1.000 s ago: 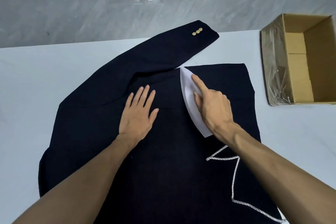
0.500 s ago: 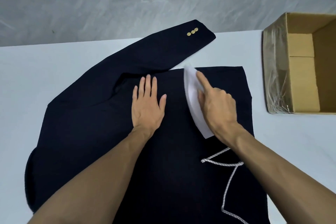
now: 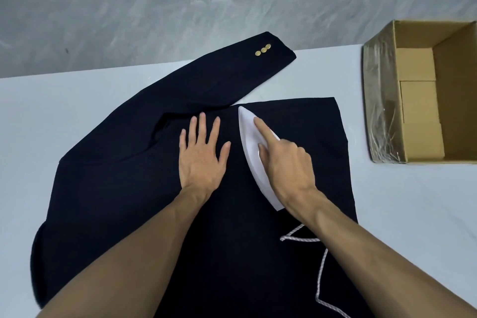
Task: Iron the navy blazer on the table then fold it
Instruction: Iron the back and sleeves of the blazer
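One navy blazer (image 3: 116,188) lies spread flat across a white table (image 3: 51,111), covering most of its middle, with one sleeve (image 3: 206,80) angled up and to the right toward the far edge. Two bare hands work on the cloth. The left hand (image 3: 201,157) rests palm down on the body of the blazer, its fingers straight and spread, holding nothing. Three gold buttons (image 3: 262,49) sit in a row near the sleeve's cuff. Just beside the left hand, one white iron (image 3: 247,131) sits on the blazer with its tip pointing away from the person, close to where the sleeve crosses. The right hand (image 3: 286,170) grips the iron from above, its fingers curled round it and the forefinger stretched along the top toward the tip. One white braided cord (image 3: 299,239) trails in bends over the dark cloth under the right forearm. At far right, one open cardboard box (image 3: 382,100) stands on the table, apart from the blazer.
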